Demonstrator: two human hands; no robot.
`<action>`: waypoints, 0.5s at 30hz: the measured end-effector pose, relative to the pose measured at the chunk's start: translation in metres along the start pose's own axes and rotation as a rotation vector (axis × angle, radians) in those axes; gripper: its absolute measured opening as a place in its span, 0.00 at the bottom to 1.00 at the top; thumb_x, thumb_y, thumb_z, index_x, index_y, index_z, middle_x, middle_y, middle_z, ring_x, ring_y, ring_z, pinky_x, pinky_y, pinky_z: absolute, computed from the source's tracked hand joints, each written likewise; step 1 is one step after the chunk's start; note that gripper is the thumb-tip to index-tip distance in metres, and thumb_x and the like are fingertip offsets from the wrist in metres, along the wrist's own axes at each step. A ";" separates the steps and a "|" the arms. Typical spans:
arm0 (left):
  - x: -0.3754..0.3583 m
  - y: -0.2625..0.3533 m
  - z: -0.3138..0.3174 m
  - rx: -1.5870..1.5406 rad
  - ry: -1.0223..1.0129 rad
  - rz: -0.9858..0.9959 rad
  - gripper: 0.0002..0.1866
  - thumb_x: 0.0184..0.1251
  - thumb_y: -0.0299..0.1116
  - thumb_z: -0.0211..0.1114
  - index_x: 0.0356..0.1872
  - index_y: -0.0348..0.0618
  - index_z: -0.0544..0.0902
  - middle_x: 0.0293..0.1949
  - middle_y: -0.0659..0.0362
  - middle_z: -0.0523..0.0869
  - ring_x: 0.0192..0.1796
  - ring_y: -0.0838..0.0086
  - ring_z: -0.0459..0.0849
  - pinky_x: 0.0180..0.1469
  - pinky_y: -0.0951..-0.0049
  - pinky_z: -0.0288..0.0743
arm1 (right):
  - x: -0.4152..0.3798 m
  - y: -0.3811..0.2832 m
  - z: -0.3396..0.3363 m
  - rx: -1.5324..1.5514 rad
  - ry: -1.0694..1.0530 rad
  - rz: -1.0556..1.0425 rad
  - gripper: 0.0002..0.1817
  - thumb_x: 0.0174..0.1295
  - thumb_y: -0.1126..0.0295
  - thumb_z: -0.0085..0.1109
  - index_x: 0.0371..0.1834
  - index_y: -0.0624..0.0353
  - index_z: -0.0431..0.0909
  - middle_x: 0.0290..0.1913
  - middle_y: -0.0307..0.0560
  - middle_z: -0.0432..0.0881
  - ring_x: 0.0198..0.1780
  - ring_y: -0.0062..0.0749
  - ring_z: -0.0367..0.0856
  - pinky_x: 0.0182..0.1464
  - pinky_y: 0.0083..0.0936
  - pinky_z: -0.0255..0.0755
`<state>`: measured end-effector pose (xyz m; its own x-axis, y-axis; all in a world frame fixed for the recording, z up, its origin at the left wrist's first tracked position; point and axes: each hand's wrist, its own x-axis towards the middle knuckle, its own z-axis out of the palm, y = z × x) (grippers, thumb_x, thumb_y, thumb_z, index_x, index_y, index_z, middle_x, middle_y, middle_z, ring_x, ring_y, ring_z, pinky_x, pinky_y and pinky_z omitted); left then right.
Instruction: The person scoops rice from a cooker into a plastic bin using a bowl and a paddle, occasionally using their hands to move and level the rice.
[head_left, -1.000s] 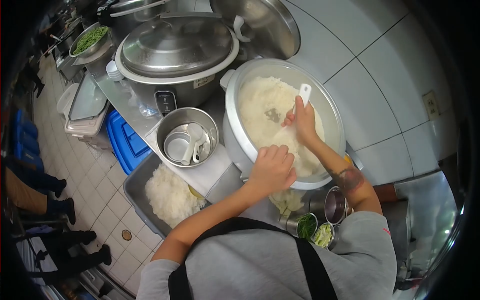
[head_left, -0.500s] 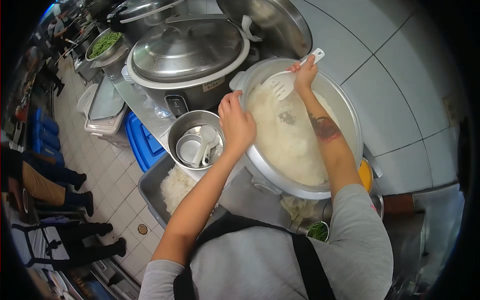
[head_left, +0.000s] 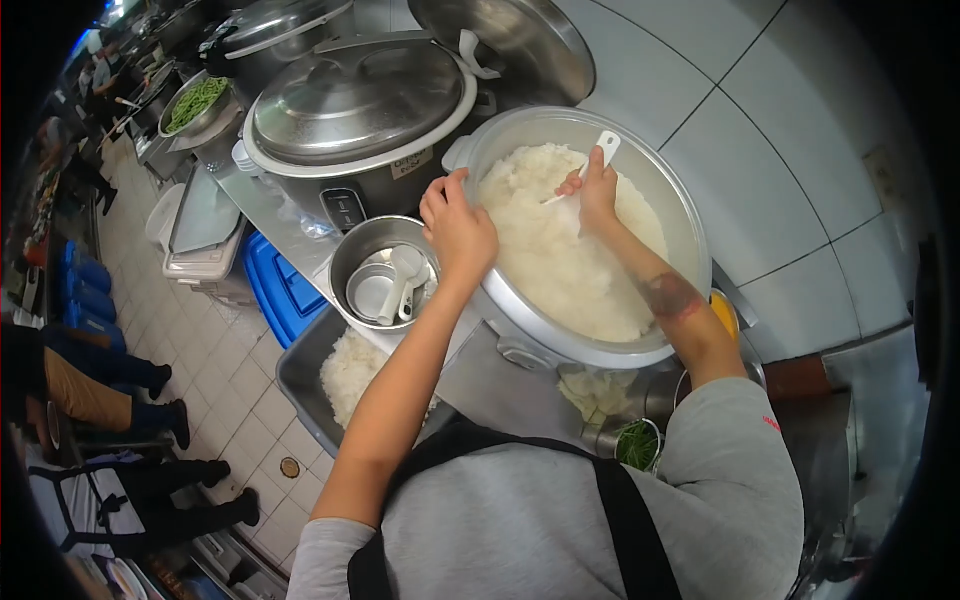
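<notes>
Head view: right of the upper centre of the frame, the right hand (head_left: 598, 203) grasps the handle of a white paddle (head_left: 608, 146), whose blade, partly hidden, is at the rice (head_left: 550, 265) inside the large pot (head_left: 610, 353). The left hand (head_left: 464, 238), with bent fingers, is at the pot's left rim; whether it grips, one cannot tell. Just beside it, left of centre, a steel bowl (head_left: 342, 280) holds white scoops (head_left: 407, 262).

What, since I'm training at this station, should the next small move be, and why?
I'd probably work the paddle through the rice to loosen it: the right hand grips the paddle down at the rice, which lies heaped in the pot. The left hand, at the pot's rim, could perhaps steady it.
</notes>
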<state>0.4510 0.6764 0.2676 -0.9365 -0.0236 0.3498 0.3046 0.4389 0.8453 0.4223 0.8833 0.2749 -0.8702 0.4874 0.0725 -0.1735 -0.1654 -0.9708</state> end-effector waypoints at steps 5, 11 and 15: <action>-0.001 0.000 0.000 0.019 0.014 -0.039 0.25 0.56 0.24 0.57 0.58 0.46 0.67 0.58 0.49 0.65 0.65 0.53 0.59 0.60 0.47 0.55 | -0.060 -0.031 -0.005 -0.181 -0.115 0.070 0.22 0.70 0.48 0.37 0.35 0.58 0.62 0.15 0.39 0.63 0.15 0.27 0.65 0.25 0.29 0.71; -0.002 -0.002 -0.002 -0.024 -0.013 -0.060 0.24 0.57 0.25 0.57 0.57 0.44 0.67 0.58 0.50 0.65 0.65 0.53 0.58 0.61 0.47 0.55 | -0.096 -0.052 0.004 -0.250 -0.192 0.098 0.23 0.71 0.49 0.36 0.38 0.60 0.66 0.14 0.39 0.63 0.15 0.25 0.67 0.22 0.28 0.70; -0.002 -0.005 -0.001 -0.030 -0.014 -0.010 0.23 0.57 0.25 0.57 0.56 0.42 0.67 0.58 0.50 0.67 0.64 0.52 0.60 0.61 0.49 0.56 | -0.015 -0.067 0.029 -0.305 -0.261 -0.341 0.18 0.72 0.55 0.39 0.34 0.59 0.64 0.14 0.38 0.64 0.15 0.23 0.65 0.22 0.26 0.69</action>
<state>0.4512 0.6731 0.2630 -0.9418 -0.0154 0.3358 0.3001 0.4113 0.8607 0.4340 0.8622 0.3455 -0.8805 0.2336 0.4124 -0.3584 0.2414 -0.9018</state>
